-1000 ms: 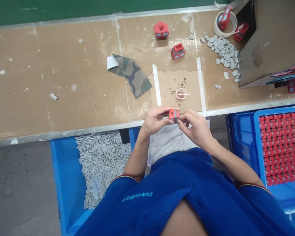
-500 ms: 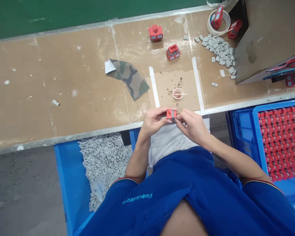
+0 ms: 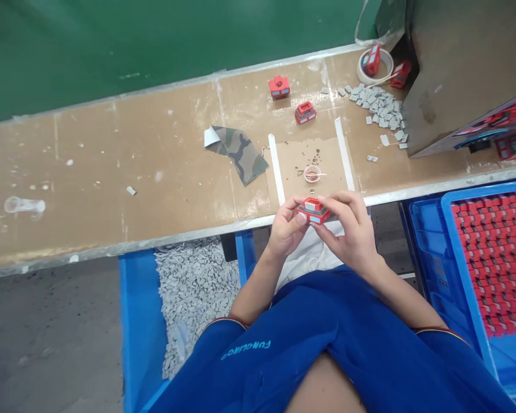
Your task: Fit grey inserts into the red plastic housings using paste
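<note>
A red toy vehicle part (image 3: 314, 211) with a grey band and pale window panels is held between both hands at the table's front edge. My left hand (image 3: 287, 228) pinches its left end, thumb on the near side. Around its right end, my right hand (image 3: 351, 229) closes with fingers on top and thumb below. Just beyond the hands, a small round cup (image 3: 312, 174) with a thin white stick across it sits on a cardboard sheet (image 3: 294, 155). Two similar red parts, one (image 3: 305, 112) nearer and another (image 3: 279, 86) farther back, stand on the table.
Small grey tiles (image 3: 380, 106) are heaped at the back right, beside a tape roll (image 3: 361, 70). A camouflage-patterned piece (image 3: 243, 155) lies left of the cardboard. Below are a blue bin of grey tiles (image 3: 197, 292) and, at right, a blue crate (image 3: 468, 269) of red parts.
The red part has turned so its windowed side and top opening now show. My right hand has shifted from a fingertip pinch to a wider hold. The camera view has tilted up.
</note>
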